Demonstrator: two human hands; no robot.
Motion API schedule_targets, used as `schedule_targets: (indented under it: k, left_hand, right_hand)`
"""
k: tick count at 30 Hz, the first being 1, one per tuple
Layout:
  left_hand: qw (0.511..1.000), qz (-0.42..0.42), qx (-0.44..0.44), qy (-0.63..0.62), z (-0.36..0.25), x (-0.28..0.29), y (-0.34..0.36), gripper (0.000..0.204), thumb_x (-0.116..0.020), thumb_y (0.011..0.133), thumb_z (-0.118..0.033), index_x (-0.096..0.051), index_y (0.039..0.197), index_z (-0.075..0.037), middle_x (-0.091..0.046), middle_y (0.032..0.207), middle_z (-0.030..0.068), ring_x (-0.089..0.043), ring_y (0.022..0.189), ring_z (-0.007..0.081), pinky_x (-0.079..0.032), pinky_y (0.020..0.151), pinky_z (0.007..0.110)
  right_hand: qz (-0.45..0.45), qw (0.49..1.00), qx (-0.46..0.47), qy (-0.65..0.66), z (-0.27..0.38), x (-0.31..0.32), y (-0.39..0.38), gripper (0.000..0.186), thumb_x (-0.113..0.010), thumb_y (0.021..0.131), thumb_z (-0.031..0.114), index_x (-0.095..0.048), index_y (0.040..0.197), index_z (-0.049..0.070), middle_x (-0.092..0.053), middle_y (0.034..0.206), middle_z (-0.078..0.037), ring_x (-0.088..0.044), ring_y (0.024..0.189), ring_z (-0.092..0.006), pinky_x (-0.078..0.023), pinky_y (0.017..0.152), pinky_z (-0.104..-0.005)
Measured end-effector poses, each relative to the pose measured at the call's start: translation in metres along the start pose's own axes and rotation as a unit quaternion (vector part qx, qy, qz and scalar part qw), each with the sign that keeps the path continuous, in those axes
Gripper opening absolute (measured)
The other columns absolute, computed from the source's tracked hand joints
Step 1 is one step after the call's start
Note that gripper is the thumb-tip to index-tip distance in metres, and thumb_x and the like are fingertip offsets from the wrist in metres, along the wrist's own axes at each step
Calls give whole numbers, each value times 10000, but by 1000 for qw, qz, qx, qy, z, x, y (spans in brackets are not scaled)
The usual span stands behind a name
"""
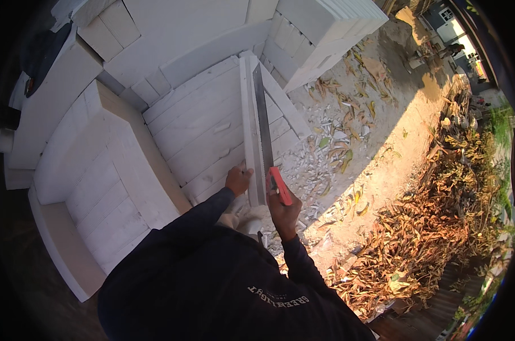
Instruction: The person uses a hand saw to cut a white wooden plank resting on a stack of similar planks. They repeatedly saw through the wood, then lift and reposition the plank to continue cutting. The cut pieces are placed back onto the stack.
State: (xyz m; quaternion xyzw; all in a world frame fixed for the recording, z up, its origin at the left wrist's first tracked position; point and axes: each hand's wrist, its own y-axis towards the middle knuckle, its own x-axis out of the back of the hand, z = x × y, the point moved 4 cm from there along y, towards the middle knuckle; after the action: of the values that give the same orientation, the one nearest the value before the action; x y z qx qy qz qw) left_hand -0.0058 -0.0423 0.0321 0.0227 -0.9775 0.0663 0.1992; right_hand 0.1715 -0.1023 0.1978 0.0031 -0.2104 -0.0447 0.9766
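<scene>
A handsaw with a red handle (279, 186) is held by my right hand (285, 213), its fingers wrapped round the grip. Its long dark blade (262, 113) points away from me along the right side of a narrow white block slab (250, 122). From this angle I cannot tell whether the teeth touch the slab. My left hand (239, 180) is closed at the slab's near left edge, the fingertips partly hidden. Under the slab's far part lies a surface of pale blocks (203, 133) laid side by side, strewn with small chips.
White blocks (325, 28) are stacked at the far side, and a low curved block wall (149, 148) stands left. White fragments (308, 165) litter the ground at right. Dry leaves (405, 238) are heaped nearer right. Another person (453, 50) is far off at upper right.
</scene>
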Motion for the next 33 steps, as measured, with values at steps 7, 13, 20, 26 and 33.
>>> schedule_targets:
  k: [7, 13, 20, 26, 33]
  left_hand:
    - [985, 73, 152, -45, -2, 3, 3, 363, -662, 978, -252, -708, 1166, 56, -700, 819, 175, -696, 704, 279, -556, 564, 384]
    - [980, 87, 171, -51, 5, 1, 4, 391, -671, 993, -268, -695, 1156, 87, -690, 793, 142, -674, 608, 224, -579, 458, 379]
    - [966, 101, 204, -125, -9, 9, 2, 383, -701, 952, -307, -731, 1032, 66, -673, 736, 139, -692, 603, 256, -601, 460, 419]
    - [951, 120, 261, -111, -8, 11, 3, 425, -706, 978, -269, -673, 1206, 88, -714, 945, 154, -712, 714, 246, -631, 525, 400]
    - [943, 135, 276, -126, -12, 9, 5, 415, -724, 967, -268, -687, 1178, 88, -726, 963, 154, -730, 740, 251, -622, 513, 395]
  right_hand:
    - [-35, 999, 17, 34, -5, -19, -8, 251, -623, 867, 74, -697, 1081, -33, -618, 738, -131, -586, 680, -164, -498, 637, -337]
    - [-12, 1000, 1, 21, -14, -21, -9, 198, -610, 857, 109, -658, 959, -53, -610, 719, -218, -634, 650, -363, -495, 618, -409]
    - [34, 996, -56, 55, -17, -15, 14, 178, -621, 829, 61, -595, 679, -32, -560, 589, -5, -512, 584, -59, -429, 503, -301]
    - [36, 982, -157, 96, -40, -16, 27, 236, -659, 826, 80, -574, 620, 3, -545, 553, 1, -505, 488, -77, -399, 449, -303]
    - [57, 958, -224, 168, -44, -6, 13, 157, -702, 851, 47, -615, 722, 26, -553, 597, 18, -508, 498, -59, -381, 455, -279]
